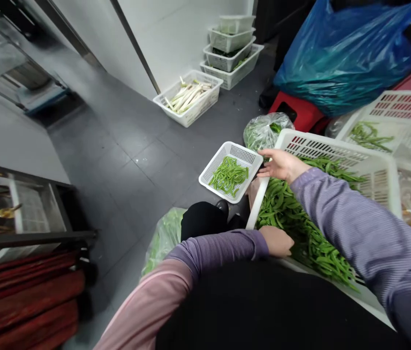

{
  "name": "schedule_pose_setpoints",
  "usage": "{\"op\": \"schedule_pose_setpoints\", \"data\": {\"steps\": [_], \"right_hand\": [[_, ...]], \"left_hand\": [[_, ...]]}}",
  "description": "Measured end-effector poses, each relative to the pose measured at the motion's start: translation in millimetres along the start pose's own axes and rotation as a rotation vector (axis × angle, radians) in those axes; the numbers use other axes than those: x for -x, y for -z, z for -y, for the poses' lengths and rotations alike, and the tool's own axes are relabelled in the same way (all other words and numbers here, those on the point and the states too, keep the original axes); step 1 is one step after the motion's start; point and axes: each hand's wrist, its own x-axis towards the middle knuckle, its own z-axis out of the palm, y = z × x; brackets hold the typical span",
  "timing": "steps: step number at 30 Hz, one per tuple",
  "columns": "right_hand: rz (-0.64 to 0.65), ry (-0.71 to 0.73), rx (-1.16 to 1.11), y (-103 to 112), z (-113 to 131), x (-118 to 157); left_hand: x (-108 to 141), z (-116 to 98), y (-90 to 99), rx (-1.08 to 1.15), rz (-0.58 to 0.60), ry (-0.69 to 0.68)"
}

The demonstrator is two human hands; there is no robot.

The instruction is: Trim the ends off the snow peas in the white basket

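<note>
And the right hand (282,165) is out wide open, fingers long, tips right at the corner of a small basket (213,180), though no real grip shows there! That white basket sits tilted, filled with short green pods (228,176). Now the left hand (276,241): curled over, fingers tucked out of sight, so I can't tell whether it has hold of anything. It's just above a big white crate (336,150) piled deep with long pods (300,228). Behind that, a second crate (402,104) carries a thinner scatter of pods (371,137). Out on the tiled floor, a white basket (191,114) holds pale stalks (187,96) (all lying roughly one way), and beyond it stands a stack of white trays (231,53), greens showing in the lower ones. A clear bag of greens (265,132) sits by the crate, a blue bag (344,58) looming behind.
</note>
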Motion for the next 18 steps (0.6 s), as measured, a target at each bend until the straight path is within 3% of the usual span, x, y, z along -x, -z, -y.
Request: {"op": "schedule_pose_setpoints", "data": {"steps": [3, 5, 8, 11, 14, 18], "right_hand": [[0.073, -0.149, -0.264, 23.6, -7.2, 38.3], [0.032, -0.085, -0.286, 49.7, -24.5, 78.8], [-0.222, -0.081, -0.168, 92.5, -72.6, 146.2], [-0.404, -0.207, -0.052, 122.8, -129.7, 200.2], [-0.435, -0.249, -0.019, 135.0, -165.1, 222.3], [-0.462, -0.045, 0.187, 137.9, -165.7, 217.3]], "left_hand": [[2.3, 7.9, 2.6, -0.008, 0.021, -0.012], [4.0, 14.2, 3.4, -0.006, 0.009, 0.027], [-2.3, 21.6, 3.9, 0.044, -0.042, 0.168], [-23.6, 15.5, 1.5, 0.138, 0.007, 0.172], [-55.7, -5.3, -8.8, 0.027, 0.114, 0.065], [-94.9, -29.8, -29.2, -0.252, 0.254, -0.013]]}}
